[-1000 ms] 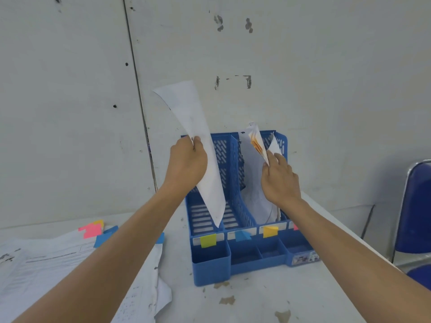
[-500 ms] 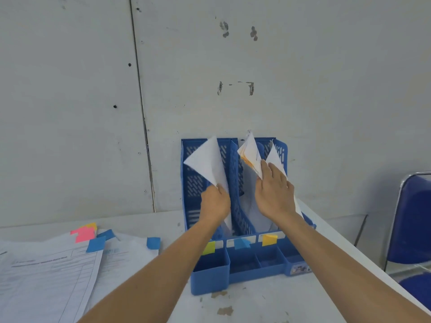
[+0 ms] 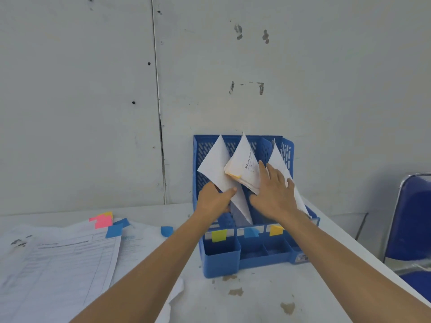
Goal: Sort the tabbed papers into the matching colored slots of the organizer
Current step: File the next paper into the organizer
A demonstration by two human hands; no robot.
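Sheet (image 3: 215,169) now lower in organizer (image 3: 221,262), left hand (image 3: 214,202) gripping.

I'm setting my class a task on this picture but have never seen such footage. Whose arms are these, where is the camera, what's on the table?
No machine: a person wears a head camera, so you look down along their arms. The left hand grips a white sheet standing in the blue organizer on the table. The right hand lies flat on a tabbed stack in it. Yellow, blue and orange labels mark its front. More tabbed papers lie at the left.
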